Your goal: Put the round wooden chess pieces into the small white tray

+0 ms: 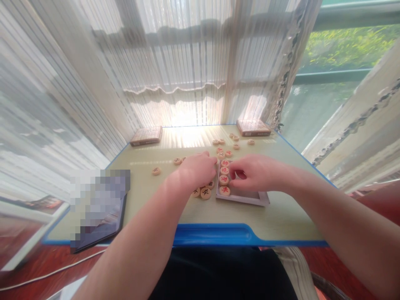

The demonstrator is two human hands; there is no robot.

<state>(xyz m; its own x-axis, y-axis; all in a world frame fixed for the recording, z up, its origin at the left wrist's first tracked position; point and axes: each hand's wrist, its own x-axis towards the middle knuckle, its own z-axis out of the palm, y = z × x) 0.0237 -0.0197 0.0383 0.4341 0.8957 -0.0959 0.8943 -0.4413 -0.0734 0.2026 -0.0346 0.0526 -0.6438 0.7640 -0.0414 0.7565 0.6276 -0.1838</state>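
Observation:
My left hand point(195, 168) rests curled, palm down, over round wooden chess pieces point(205, 193) on the desk point(150, 187); what its fingers hold, if anything, is hidden. My right hand point(254, 173) hovers over a shallow white tray point(250, 198), fingers pinched together at a piece in the tray. A column of red-marked pieces point(224, 180) lies along the tray's left side. More pieces point(234, 141) are scattered farther back, and one piece point(156, 171) lies alone to the left.
Two flat wooden boxes stand at the back: one at the left point(146, 136), one at the right point(253, 127). A dark tablet point(103, 216) lies at the front left corner. Sheer curtains point(175, 62) hang behind. The desk has a blue rim point(215, 235).

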